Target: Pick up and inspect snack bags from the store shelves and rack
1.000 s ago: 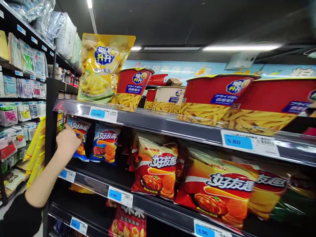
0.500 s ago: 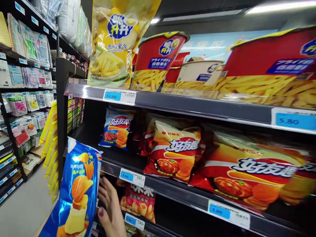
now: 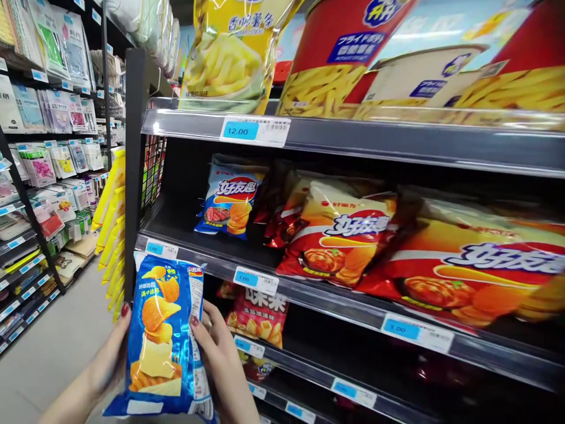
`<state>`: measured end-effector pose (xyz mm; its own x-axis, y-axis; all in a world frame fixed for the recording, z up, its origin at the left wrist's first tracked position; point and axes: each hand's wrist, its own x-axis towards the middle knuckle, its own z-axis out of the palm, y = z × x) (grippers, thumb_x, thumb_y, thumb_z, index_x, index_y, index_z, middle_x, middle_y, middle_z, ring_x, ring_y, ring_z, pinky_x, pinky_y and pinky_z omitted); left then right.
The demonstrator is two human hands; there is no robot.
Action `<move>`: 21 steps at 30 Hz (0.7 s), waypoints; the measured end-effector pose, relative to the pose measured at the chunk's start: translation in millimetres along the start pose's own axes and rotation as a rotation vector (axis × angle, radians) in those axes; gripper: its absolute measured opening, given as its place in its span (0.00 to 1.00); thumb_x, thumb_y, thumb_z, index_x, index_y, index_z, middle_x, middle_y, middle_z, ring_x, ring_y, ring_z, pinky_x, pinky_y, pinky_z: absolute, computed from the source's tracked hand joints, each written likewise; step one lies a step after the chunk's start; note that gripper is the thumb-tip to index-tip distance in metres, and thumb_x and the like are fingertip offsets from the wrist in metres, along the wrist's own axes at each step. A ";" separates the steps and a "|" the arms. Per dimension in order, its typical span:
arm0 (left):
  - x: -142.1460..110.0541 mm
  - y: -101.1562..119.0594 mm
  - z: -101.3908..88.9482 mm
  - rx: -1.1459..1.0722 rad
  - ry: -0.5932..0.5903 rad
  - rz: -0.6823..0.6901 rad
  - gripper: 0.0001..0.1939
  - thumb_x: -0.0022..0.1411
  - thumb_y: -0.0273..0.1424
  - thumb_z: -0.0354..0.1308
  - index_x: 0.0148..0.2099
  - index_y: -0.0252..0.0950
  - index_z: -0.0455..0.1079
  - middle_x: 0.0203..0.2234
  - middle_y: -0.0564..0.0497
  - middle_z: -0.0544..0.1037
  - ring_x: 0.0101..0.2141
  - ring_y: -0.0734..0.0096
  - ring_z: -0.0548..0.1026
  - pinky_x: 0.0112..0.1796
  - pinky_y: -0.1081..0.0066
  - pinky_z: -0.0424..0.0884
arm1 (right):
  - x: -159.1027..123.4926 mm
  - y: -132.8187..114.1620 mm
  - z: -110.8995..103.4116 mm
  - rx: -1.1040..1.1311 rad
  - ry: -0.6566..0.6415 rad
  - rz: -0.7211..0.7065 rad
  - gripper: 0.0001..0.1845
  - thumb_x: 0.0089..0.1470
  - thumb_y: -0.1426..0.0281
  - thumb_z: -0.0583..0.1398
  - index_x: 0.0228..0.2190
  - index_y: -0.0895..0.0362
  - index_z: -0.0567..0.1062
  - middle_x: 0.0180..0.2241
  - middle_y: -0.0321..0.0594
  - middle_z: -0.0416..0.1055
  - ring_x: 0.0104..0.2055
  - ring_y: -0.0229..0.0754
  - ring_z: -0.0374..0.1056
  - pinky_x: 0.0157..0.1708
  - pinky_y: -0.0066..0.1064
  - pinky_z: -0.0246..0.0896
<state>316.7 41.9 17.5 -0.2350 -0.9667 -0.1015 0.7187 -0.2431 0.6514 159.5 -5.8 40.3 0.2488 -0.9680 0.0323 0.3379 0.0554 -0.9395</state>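
Note:
I hold a blue bag of potato chips (image 3: 163,338) upright in front of the shelves, low in the view. My left hand (image 3: 108,359) grips its left edge, fingers closed around it. My right hand (image 3: 220,359) grips its right edge, thumb on the front. Behind it, the middle shelf (image 3: 194,256) carries another blue chip bag (image 3: 232,200) and red and orange chip bags (image 3: 339,235).
The top shelf carries a yellow bag of fries snacks (image 3: 232,56) and red fries cups (image 3: 344,56). Blue price tags (image 3: 253,129) line the shelf edges. A red snack bag (image 3: 258,315) sits on the lower shelf. An aisle floor (image 3: 48,353) and packed racks (image 3: 39,165) lie left.
My left hand reached to the blue bag on the middle shelf, and the bag came off it and down. Both hands now hold it. The view has moved closer and lower.

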 end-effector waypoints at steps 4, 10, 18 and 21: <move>-33.6 6.4 -2.1 -0.028 -0.082 -0.016 0.45 0.43 0.42 0.69 0.62 0.42 0.57 0.49 0.44 0.76 0.54 0.49 0.68 0.53 0.56 0.64 | -10.7 13.5 1.8 -0.140 0.043 0.051 0.30 0.43 0.50 0.65 0.43 0.52 0.66 0.44 0.45 0.74 0.40 0.51 0.73 0.37 0.39 0.70; -42.1 -0.7 -8.9 -0.091 0.125 -0.137 0.45 0.51 0.22 0.62 0.66 0.42 0.45 0.38 0.48 0.81 0.42 0.56 0.78 0.45 0.59 0.72 | -28.2 41.9 5.1 -0.254 0.026 0.114 0.34 0.47 0.44 0.57 0.50 0.51 0.66 0.52 0.44 0.69 0.55 0.52 0.63 0.56 0.45 0.55; -40.5 -7.0 -35.3 -0.010 0.214 -0.163 0.32 0.56 0.23 0.55 0.62 0.25 0.51 0.32 0.43 0.82 0.34 0.57 0.80 0.34 0.64 0.74 | -39.5 58.1 16.3 -0.175 0.029 0.171 0.49 0.39 0.50 0.67 0.57 0.55 0.57 0.53 0.47 0.67 0.54 0.53 0.64 0.53 0.41 0.60; -40.2 -7.1 -38.8 0.002 0.218 -0.163 0.31 0.57 0.23 0.55 0.61 0.22 0.51 0.31 0.41 0.82 0.31 0.59 0.80 0.34 0.65 0.74 | -39.3 64.6 17.0 -0.178 0.045 0.211 0.51 0.38 0.49 0.67 0.58 0.56 0.55 0.54 0.48 0.66 0.55 0.54 0.63 0.54 0.42 0.58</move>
<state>346.4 79.3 -12.2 -0.2012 -0.9092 -0.3645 0.6819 -0.3971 0.6143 187.0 39.9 -15.9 0.2552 -0.9496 -0.1821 0.1173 0.2174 -0.9690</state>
